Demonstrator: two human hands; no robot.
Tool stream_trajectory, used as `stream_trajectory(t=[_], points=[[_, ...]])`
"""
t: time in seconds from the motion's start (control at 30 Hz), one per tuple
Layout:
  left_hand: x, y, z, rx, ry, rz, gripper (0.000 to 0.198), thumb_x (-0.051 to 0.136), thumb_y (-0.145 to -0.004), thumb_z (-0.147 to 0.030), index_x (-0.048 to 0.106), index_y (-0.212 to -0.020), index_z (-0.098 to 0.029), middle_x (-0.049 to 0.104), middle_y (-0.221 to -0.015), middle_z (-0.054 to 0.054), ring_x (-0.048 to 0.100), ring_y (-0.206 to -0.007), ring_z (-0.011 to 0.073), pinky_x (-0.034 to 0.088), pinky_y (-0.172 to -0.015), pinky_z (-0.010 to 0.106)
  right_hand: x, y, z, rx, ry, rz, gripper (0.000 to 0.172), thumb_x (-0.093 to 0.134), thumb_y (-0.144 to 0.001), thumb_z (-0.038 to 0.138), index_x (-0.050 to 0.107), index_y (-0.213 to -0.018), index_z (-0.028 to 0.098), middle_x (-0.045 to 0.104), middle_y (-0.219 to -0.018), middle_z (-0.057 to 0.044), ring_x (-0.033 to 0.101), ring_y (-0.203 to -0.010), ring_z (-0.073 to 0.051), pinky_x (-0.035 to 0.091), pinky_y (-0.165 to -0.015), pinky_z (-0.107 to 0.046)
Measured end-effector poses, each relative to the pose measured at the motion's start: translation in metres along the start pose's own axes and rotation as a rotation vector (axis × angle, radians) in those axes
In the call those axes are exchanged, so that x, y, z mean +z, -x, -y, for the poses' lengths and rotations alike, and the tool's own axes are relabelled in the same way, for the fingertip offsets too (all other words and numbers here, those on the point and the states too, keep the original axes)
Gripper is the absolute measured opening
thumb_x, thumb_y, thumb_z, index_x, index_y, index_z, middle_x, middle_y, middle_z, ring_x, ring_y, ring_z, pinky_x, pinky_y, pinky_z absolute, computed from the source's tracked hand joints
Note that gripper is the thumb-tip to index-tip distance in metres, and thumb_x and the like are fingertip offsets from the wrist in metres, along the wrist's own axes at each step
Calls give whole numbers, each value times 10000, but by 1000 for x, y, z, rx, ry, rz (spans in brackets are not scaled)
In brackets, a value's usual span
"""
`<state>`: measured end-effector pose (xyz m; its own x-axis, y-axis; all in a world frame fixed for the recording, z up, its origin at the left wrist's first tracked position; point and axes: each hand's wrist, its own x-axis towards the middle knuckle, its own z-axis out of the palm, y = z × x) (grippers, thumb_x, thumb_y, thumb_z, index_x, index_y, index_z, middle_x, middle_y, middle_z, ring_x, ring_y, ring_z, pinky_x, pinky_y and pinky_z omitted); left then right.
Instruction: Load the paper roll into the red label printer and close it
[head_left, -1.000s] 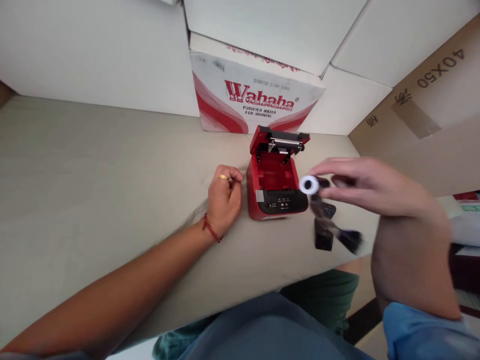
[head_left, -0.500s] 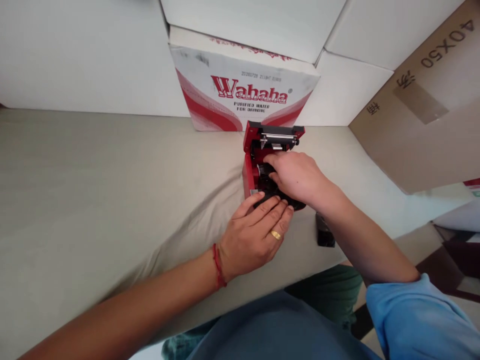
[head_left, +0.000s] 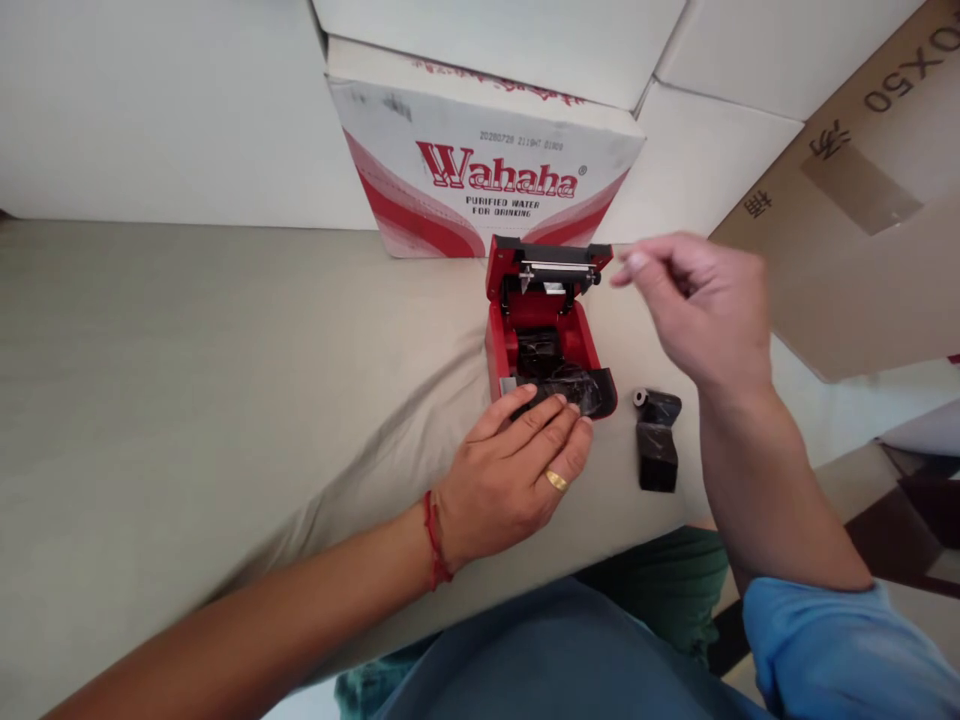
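A small red and black printer [head_left: 495,350] stands on the table with its lid raised, a metal bar and roller showing under the lid. Inside it sits a black ribbon roll [head_left: 541,347], from which creased black film [head_left: 574,388] runs over the front edge. My left hand [head_left: 510,470] lies with its fingers stretched flat on that film at the front. To the right of the lid, my right hand [head_left: 705,305] is in the air, apart from the printer, fingers curled and thumb near the index finger; nothing shows in it.
A second black ribbon roll [head_left: 657,440] with a length of film lies on the table [head_left: 225,360] right of the printer. Behind stands a Wahaha water carton [head_left: 495,180] against white boxes [head_left: 165,110]. A brown carton [head_left: 847,240] leans at the right.
My right hand has come out of the printer and moved up and right, uncovering the roll inside and the ribbon roll on the table. My left hand stays on the film.
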<state>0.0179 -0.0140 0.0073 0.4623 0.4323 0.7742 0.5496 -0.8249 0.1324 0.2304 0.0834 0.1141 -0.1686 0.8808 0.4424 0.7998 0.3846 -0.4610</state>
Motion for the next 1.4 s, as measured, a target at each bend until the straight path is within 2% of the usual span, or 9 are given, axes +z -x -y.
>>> stream_trajectory(t=[0.07,0.17,0.37,0.47,0.67,0.8,1.13,1.3,1.4], points=[[-1,-1,-1,2,-17,4,272,640,-1032,-103,718,-1284,-168,889,-1237,82,846,-1181,240,572,-1164,451,6,-9,-15,2,-24,-116,391,512,-1172,472,785,-1333,245,851,-1284,-88,790,-1178,-231,625,-991,-362],[-2,-2,-1,18,-38,26,240,636,-1037,-102,725,-1250,-169,887,-1243,84,841,-1178,236,558,-1131,444,25,-24,-31,-38,-120,-35,509,501,-1169,574,692,-1514,252,762,-1518,-87,704,-1417,-222,564,-1189,-402],[-6,-4,-2,27,-55,13,190,662,-1020,-89,727,-1194,-129,899,-1126,68,844,-1090,221,531,-1050,434,34,-19,-23,-34,-320,59,688,425,-1127,755,885,-1118,244,882,-1161,-55,822,-1158,-234,613,-1101,-403],[-7,-5,-3,35,-69,15,174,651,-1030,-89,731,-1178,-131,900,-1124,66,842,-1088,215,523,-1057,433,23,2,-17,-92,-284,55,595,472,-1151,674,892,-1119,252,891,-1168,-49,832,-1154,-237,618,-1099,-414],[-6,-4,-4,46,-57,28,181,626,-1046,-94,736,-1187,-126,900,-1165,78,844,-1124,228,505,-1103,457,14,48,-26,-256,-122,133,435,473,-1194,465,830,-1324,253,834,-1405,-72,765,-1382,-247,472,-1320,-529],[-6,-4,-3,38,-33,37,175,629,-1048,-86,736,-1181,-124,901,-1168,80,850,-1119,226,494,-1111,459,17,66,-27,-238,-88,220,413,456,-1194,349,839,-1297,236,821,-1418,-78,754,-1398,-233,523,-1290,-504],[-8,-3,3,30,-2,32,216,626,-1003,-67,735,-1181,-121,902,-1137,97,853,-1108,230,524,-1075,445,34,80,-23,-203,-150,70,396,469,-1169,236,848,-1278,204,840,-1374,-81,768,-1376,-210,621,-1203,-416],[-11,-3,1,12,111,16,292,621,-997,-71,700,-1274,-122,886,-1177,107,826,-1152,229,568,-1086,427,37,100,-13,-287,-102,29,317,546,-1135,260,831,-1272,237,823,-1427,-88,749,-1406,-237,479,-1332,-506],[-13,-2,13,-166,247,-137,453,645,-971,-71,636,-1408,-189,824,-1292,108,768,-1260,230,591,-1105,426,41,124,-8,-357,-97,0,294,589,-1098,208,809,-1292,197,831,-1408,-116,721,-1442,-224,431,-1363,-468]])
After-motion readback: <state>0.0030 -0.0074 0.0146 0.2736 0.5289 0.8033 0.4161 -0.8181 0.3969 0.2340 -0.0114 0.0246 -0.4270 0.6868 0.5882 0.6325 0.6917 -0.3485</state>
